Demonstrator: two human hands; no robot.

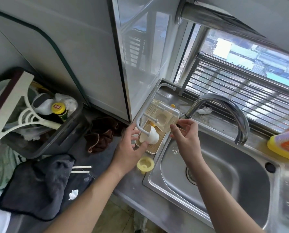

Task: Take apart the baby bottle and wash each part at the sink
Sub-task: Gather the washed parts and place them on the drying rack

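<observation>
Forearms (93, 195): both of mine reach in from the bottom edge towards the counter corner.
Sink (224, 174): steel basin under my right arm. I see no stream from the faucet (224, 105).
Drying rack (140, 118): white pegs over a tray, just left of the sink.
Clear bottle (164, 115): it is tipped on its side against the rack's pegs.
Right hand (185, 137): thumb and fingertips pinch the bottle's lower corner.
Left hand (130, 145): fingers spread and straight, holding nothing, tips at the white cap (151, 136) that hangs on a peg.
Yellow ring (145, 163): already off, lying on the counter beside the sink rim.
Step, as I judge it: moving the bottle on or off a peg; I cannot tell which.
Doing it well: I should keep the bottle's mouth in line with the peg, steady the rack with my left hand, and avoid knocking the cap.
Counts: two hands, one sink, one faucet, one rack, two dark cloths (39, 187), one bottle, one cap, one ring.
</observation>
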